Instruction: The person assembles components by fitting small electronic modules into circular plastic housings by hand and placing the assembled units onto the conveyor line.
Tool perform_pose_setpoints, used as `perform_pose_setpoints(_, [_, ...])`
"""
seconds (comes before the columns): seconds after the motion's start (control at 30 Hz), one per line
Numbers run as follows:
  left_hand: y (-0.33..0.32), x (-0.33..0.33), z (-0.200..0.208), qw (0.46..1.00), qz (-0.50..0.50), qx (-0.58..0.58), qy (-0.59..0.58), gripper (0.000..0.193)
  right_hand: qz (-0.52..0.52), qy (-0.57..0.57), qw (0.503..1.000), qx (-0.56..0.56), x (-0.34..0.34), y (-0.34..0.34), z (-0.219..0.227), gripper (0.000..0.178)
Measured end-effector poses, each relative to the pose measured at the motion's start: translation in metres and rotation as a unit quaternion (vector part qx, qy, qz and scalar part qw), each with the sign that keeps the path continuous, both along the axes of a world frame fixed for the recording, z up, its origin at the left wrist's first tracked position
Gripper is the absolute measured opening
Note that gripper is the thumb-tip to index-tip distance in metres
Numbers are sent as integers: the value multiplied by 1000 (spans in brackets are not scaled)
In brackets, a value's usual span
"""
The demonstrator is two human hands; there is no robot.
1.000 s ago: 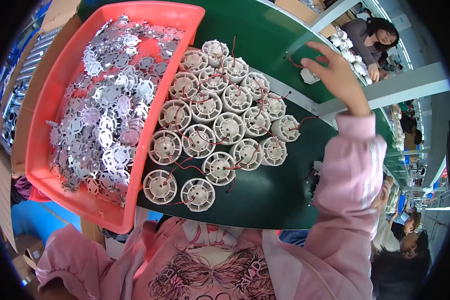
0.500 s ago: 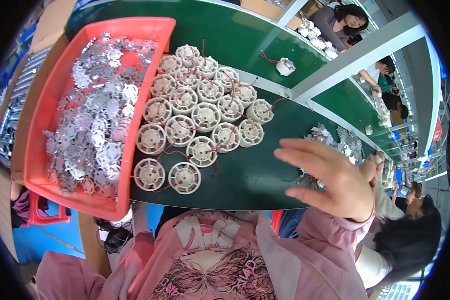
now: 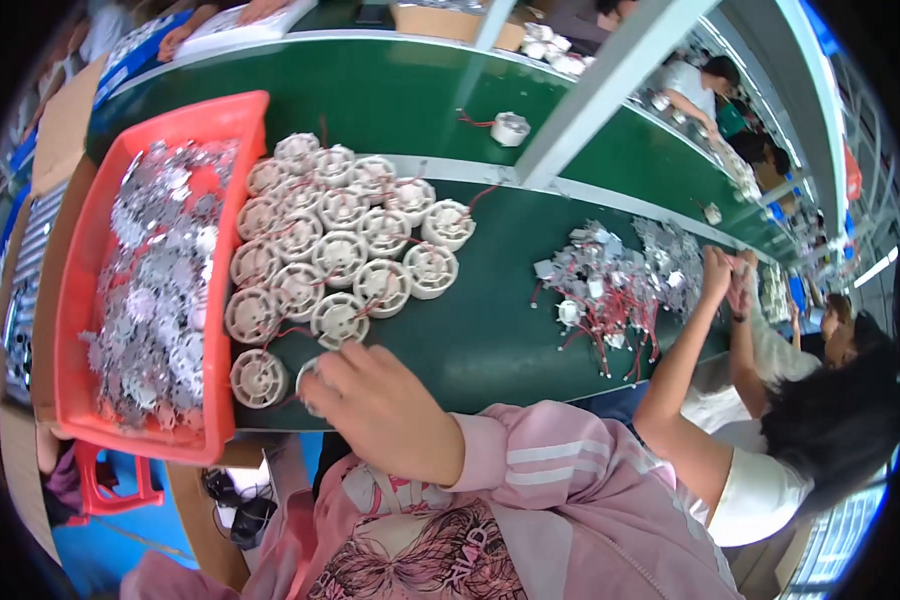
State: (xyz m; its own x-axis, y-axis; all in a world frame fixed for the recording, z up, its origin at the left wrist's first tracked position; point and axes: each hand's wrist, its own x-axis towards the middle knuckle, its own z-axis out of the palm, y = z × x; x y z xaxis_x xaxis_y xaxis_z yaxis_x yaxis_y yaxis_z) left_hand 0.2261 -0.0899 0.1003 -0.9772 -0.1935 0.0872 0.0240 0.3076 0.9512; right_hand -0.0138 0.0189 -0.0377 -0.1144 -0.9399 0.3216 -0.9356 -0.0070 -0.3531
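My right hand (image 3: pixel 375 405), in a pink sleeve, reaches down near the table's front edge. Its fingers are curled over a white round plastic housing (image 3: pixel 308 384), mostly hidden beneath them. Just left of it sits another round housing (image 3: pixel 259 378) with a spoked top. Beyond stand several more such housings (image 3: pixel 341 257), packed close together, with thin red wires coming out of them. To their left is a red plastic bin (image 3: pixel 213 400) holding a heap of thin silvery metal plates (image 3: pixel 155 285). My left hand is out of the picture.
Right of the housings lies a pile of small metal pieces with red wires (image 3: pixel 610 300). A co-worker's arms (image 3: pixel 685 400) work beside it. One housing (image 3: pixel 510 128) sits apart on the green belt (image 3: pixel 370 90) behind the grey post (image 3: pixel 610 95).
My right hand has come from the right side of the table, where it hung open, leftward to the front housing and closed over it. The view has shifted to the right.
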Motion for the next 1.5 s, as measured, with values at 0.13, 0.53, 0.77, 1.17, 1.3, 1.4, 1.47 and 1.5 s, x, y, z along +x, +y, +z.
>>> perform_pose_setpoints(0.13, [-1, -32, -8, 995, -88, -47, 8, 27, 3, -55, 998, 7, -14, 38, 10, 35])
perform_pose_setpoints(0.53, [4, -105, -7, 956, -196, -217, -2, 27, -122, -113, 982, -87, -84, 111, 12, 39])
perform_pose_setpoints(0.77, [43, -122, -76, 951, 74, -283, -103, 15, -291, 86, 952, -41, -165, 115, 3, 36])
perform_pose_setpoints(1.17, [56, -188, -100, 979, 105, -131, 114, 32, -231, -26, 972, 20, -160, 105, 32, 23])
perform_pose_setpoints(1.3, [60, -206, -107, 977, 102, -136, 132, 40, -188, -8, 980, -57, -148, 93, 43, 25])
perform_pose_setpoints(1.4, [59, -205, -108, 978, 102, -130, 125, 41, -204, 23, 978, -36, -150, 97, 32, 28])
perform_pose_setpoints(1.47, [59, -203, -109, 980, 110, -116, 119, 41, -252, 47, 965, 45, -156, 102, 19, 31])
perform_pose_setpoints(1.5, [59, -203, -109, 980, 112, -115, 119, 41, -251, 47, 966, 46, -157, 103, 14, 31])
